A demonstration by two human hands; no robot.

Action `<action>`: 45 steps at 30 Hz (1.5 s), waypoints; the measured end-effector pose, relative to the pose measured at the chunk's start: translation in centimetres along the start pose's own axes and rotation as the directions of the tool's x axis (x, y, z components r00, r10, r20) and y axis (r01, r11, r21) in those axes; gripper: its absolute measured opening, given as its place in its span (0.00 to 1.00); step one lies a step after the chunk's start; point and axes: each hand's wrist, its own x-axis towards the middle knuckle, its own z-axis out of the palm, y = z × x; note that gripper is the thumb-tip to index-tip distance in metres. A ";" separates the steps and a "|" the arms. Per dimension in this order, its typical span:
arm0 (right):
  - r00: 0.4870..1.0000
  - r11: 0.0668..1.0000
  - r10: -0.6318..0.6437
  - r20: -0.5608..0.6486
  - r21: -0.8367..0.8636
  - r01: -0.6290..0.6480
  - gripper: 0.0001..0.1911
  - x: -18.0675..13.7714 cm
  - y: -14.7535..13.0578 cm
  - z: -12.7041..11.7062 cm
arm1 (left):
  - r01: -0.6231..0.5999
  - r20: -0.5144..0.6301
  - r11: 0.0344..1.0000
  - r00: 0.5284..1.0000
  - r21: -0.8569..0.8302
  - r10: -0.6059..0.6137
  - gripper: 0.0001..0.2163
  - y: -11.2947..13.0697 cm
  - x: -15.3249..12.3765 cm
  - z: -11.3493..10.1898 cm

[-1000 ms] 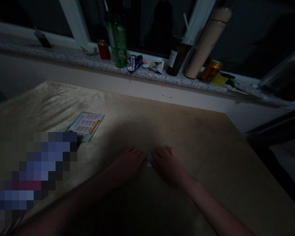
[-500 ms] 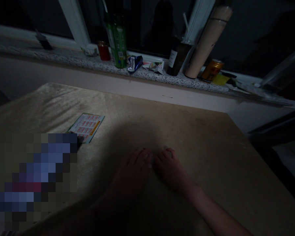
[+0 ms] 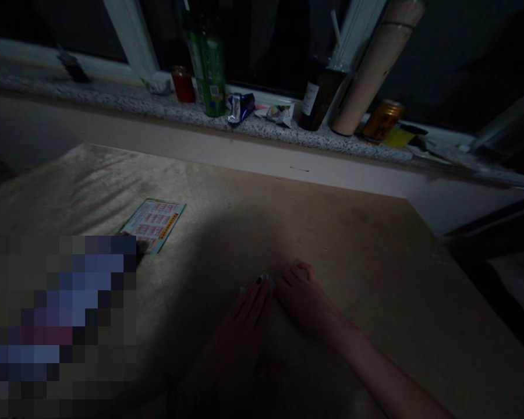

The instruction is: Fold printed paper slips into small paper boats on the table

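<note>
My left hand (image 3: 244, 320) lies palm down on the tabletop (image 3: 353, 244), its fingers stretched forward and nearly flat. At its fingertips is a small, clear, crinkled piece that looks like plastic film (image 3: 266, 279), with a dark spot beside it. Close by on the right, my right hand (image 3: 299, 297) rests on the table with its fingers curled under. What those fingers hold, if anything, is hidden. Deep shadow covers both hands, so fine detail is lost.
A printed card (image 3: 155, 224) lies at the left beside a pixelated blue object (image 3: 74, 297). Along the stone windowsill (image 3: 126, 105) stand green bottles (image 3: 212, 75), a red jar (image 3: 183, 86), crumpled wrappers (image 3: 240, 109), a dark cup (image 3: 317, 102), a tall pale cylinder (image 3: 375, 73) and a gold can (image 3: 382, 122).
My left hand has drawn back slightly toward me and its fingers have straightened, showing more of the clear piece. My right hand stays almost in place.
</note>
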 end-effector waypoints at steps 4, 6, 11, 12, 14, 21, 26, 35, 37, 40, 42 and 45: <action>1.000 1.000 -0.009 0.008 -0.014 0.009 0.07 0.0 0.0 0.0 | -0.009 0.070 0.999 0.997 -0.051 0.012 0.40 -0.4 0.3 -0.5; 1.000 1.000 -0.014 0.015 -0.017 0.014 0.06 0.1 0.0 -0.2 | -0.012 0.081 0.998 0.997 -0.059 0.017 0.42 -0.5 0.4 -0.6; 0.994 0.997 0.078 -0.072 0.021 -0.077 0.08 -0.4 -0.1 -0.8 | -0.022 0.107 0.998 0.994 -0.065 0.029 0.44 -0.6 0.5 -0.8; 0.989 0.995 0.097 -0.109 0.040 -0.093 0.08 -0.8 -0.2 -1.0 | -0.028 0.113 0.997 0.993 -0.066 0.035 0.43 -0.6 0.6 -0.9; 0.981 0.996 0.076 -0.178 0.056 -0.067 0.12 -2.0 -0.6 -1.3 | -0.040 0.118 0.997 0.992 -0.066 0.048 0.43 -0.7 0.6 -0.9; 0.999 0.989 0.049 -0.004 0.138 -0.048 0.32 -5.7 -3.0 -1.6 | -0.085 0.039 0.996 0.996 -0.032 0.086 0.42 -1.0 0.6 -0.5; 0.997 0.978 0.061 0.056 0.198 -0.071 0.33 -5.6 -2.9 -1.8 | -0.055 -0.035 0.998 0.998 0.035 0.056 0.40 -0.8 -0.3 0.4; 0.992 0.990 0.115 -0.043 0.093 -0.110 0.25 -5.0 -3.8 -1.6 | -0.025 -0.077 0.999 0.997 0.040 0.028 0.45 -0.7 -1.5 0.4; 0.990 0.990 0.124 -0.073 0.070 -0.119 0.25 -4.8 -4.3 -1.5 | -0.022 -0.084 0.999 0.996 0.050 0.026 0.44 -0.7 -1.4 0.1; 0.993 0.992 0.102 -0.059 0.077 -0.098 0.28 -4.6 -4.8 -1.5 | -0.020 -0.112 0.997 0.993 0.072 0.028 0.42 -0.8 -1.4 0.1; 0.995 0.989 0.100 -0.030 0.113 -0.096 0.30 -4.5 -4.8 -1.5 | -0.032 -0.129 0.996 0.991 0.081 0.042 0.41 -0.8 -1.4 0.2; 0.993 0.975 0.118 0.010 0.190 -0.118 0.32 -4.4 -4.6 -1.4 | -0.029 -0.135 0.996 0.990 0.088 0.041 0.40 -0.7 -1.5 0.6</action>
